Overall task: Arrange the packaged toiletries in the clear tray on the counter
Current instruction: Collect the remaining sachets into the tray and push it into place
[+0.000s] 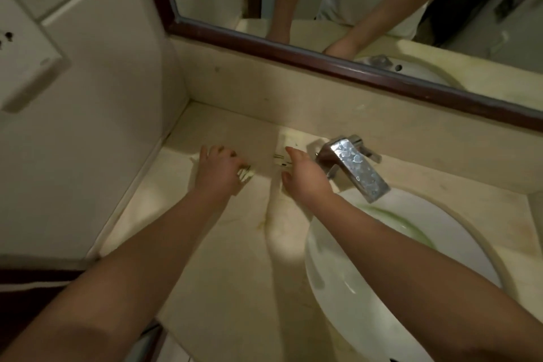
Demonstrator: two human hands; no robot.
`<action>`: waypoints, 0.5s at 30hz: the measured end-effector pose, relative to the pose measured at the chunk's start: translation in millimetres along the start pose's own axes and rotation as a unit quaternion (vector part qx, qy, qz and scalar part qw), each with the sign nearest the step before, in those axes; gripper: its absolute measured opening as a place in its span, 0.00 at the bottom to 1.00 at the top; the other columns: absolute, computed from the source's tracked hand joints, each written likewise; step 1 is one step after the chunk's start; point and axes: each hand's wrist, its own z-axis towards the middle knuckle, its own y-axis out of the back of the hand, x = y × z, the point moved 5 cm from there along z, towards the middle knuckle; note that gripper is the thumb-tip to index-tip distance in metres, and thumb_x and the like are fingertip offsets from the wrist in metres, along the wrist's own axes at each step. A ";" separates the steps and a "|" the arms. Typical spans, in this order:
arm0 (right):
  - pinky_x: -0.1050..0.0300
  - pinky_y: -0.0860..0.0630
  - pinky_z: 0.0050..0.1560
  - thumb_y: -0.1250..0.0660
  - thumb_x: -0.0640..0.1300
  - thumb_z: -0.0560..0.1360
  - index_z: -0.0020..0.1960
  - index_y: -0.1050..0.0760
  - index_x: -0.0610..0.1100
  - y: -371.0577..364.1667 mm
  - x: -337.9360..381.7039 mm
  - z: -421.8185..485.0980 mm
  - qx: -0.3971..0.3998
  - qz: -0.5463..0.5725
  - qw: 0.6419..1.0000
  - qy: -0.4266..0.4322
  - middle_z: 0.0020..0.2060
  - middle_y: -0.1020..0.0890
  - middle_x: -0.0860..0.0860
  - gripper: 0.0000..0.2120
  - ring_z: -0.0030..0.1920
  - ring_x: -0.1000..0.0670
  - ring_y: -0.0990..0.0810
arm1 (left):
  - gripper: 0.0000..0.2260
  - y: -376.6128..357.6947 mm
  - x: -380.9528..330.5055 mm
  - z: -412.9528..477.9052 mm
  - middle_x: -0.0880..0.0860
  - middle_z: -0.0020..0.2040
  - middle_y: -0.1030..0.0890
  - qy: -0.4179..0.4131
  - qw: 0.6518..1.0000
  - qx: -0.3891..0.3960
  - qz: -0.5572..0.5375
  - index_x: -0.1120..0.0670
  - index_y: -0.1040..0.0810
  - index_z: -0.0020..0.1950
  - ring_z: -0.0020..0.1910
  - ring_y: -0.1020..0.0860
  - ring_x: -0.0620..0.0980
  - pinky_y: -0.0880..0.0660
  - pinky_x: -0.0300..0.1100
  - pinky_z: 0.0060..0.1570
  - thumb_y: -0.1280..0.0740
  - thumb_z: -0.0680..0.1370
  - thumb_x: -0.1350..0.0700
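The clear tray (196, 161) lies on the beige counter near the back wall. It is faint in the dim light, and only its left corner shows. My left hand (217, 170) rests over its left part, fingers curled on a small striped toiletry packet (246, 175). My right hand (305, 178) reaches in from the right, index finger stretched out and thumb apart. Another packet with dark print (280, 159) lies just left of that fingertip, and a pale packet (289, 139) sits behind it. Whether my right hand grips anything is hidden by the hand itself.
A chrome faucet (357, 167) stands just right of my right hand, over the white basin (338, 273). The backsplash and a dark-framed mirror (293, 53) rise behind. A tiled wall (102, 126) closes the left side, and bare counter (235, 258) stretches toward me.
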 end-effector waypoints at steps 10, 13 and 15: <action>0.43 0.30 0.66 0.39 0.45 0.75 0.75 0.42 0.45 -29.0 -7.7 33.4 0.044 -0.085 0.994 -0.053 0.74 0.36 0.45 0.30 0.71 0.41 0.36 | 0.11 45.5 25.6 -29.3 0.58 0.52 0.20 0.091 0.917 -0.215 -0.324 0.59 0.19 0.52 0.51 0.24 0.57 0.28 0.48 0.52 0.35 0.77 0.54; 0.46 0.24 0.53 0.40 0.44 0.74 0.65 0.31 0.44 -29.2 -1.2 34.7 -0.007 -0.148 0.989 -0.011 0.61 0.25 0.43 0.19 0.60 0.39 0.28 | 0.10 43.4 52.7 -52.4 0.57 0.57 0.22 0.170 0.876 -0.192 -0.408 0.58 0.20 0.57 0.55 0.24 0.54 0.28 0.45 0.54 0.35 0.78 0.56; 0.46 0.25 0.48 0.39 0.43 0.74 0.60 0.27 0.44 -28.1 4.2 29.9 -0.035 -0.180 0.983 0.025 0.56 0.23 0.42 0.15 0.56 0.38 0.26 | 0.07 34.2 70.9 -66.8 0.56 0.55 0.21 0.236 0.826 -0.164 -0.486 0.53 0.21 0.54 0.53 0.22 0.54 0.24 0.45 0.47 0.34 0.78 0.55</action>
